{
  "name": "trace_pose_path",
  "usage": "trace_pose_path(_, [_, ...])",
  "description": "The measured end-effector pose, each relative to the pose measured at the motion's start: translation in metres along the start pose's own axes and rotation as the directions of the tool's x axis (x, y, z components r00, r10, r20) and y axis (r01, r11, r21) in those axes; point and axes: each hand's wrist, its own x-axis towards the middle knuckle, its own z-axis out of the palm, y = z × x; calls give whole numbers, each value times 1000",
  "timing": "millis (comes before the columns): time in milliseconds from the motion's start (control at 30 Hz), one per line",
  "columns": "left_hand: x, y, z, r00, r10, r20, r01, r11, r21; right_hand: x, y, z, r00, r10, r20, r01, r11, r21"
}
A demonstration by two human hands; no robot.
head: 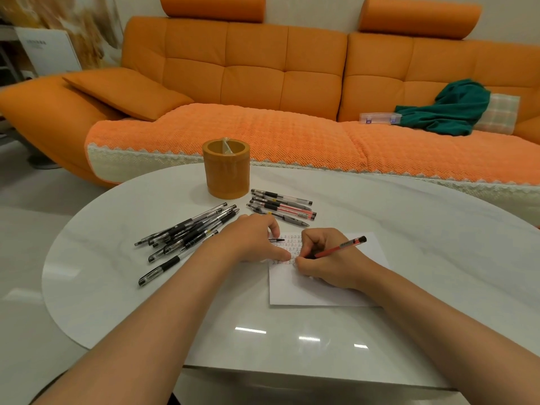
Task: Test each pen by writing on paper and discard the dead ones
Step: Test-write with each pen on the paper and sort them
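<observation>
Right hand (324, 258) curled tight round a red pen (340, 247), tip down on the paper (306, 290) among rows of test marks. The pen's long axis runs from near-left tip to far-right tail.

Left hand (251, 241) rests on the paper's left edge, fingers bent. A short dark piece (277, 240) pokes out beside it; can't tell if it is gripped.

Black pens (187, 233) fan out left, beyond the left hand. A mixed pen row (282, 207) lies just far of both hands, nearer the right hand, beside the bamboo pen holder (226, 173). Probable next move: sort the red pen.
</observation>
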Motion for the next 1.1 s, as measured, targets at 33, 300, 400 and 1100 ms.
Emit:
trace_pose_path(33, [0, 0, 0, 1000, -1, 1, 1, 1000, -1, 0, 0, 0, 1000, 2, 0, -2, 1000, 0])
trace_pose_path(300, [-2, 1, -1, 1000, -3, -3, 3, 1000, -4, 0, 1, 1, 1000, -3, -21, 3, 1000, -14])
trace_pose_path(400, [-2, 1, -1, 1000, -3, -5, 3, 1000, -3, 0, 1, -2, 996, 37, -86, -26, 992, 125])
trace_pose_path(1100, [-24, 3, -16, 989, 98, -113, -76, 981, 179, -4, -21, -29, 990, 116, -83, -88, 953, 291])
